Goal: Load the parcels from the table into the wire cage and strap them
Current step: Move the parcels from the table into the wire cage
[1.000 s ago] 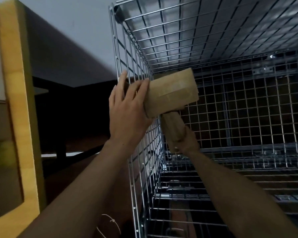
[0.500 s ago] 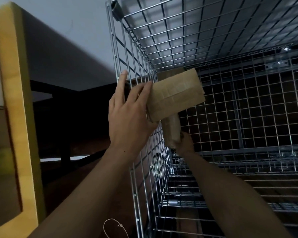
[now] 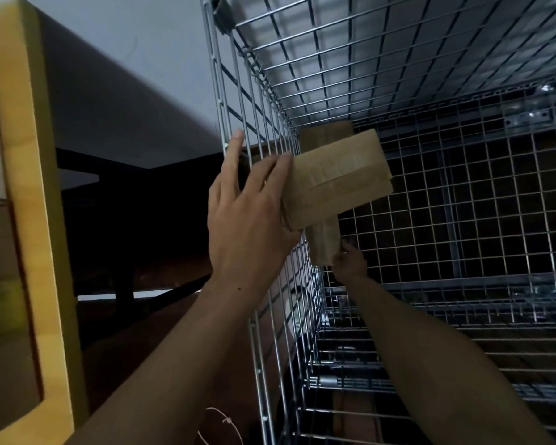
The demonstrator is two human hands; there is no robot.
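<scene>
blocked: wire cage (image 3: 254, 101) left wall, parcels (image 3: 337, 175) in its corner | free: cage interior rightward

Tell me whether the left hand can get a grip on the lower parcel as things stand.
Probably not. The left hand lies outside the cage's side mesh, by the end of the upper parcel; the lower parcel sits inside, behind that mesh, held by the right hand.

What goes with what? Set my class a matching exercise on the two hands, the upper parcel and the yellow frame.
1 left hand
2 right hand
3 upper parcel
4 yellow frame

A at the far left of the view
B grips the upright parcel at its lower end
C lies crosswise over the upright parcel
D fingers straight, at the cage side mesh

Pairs: 1-D, 2-B, 3-C, 4-A
</scene>
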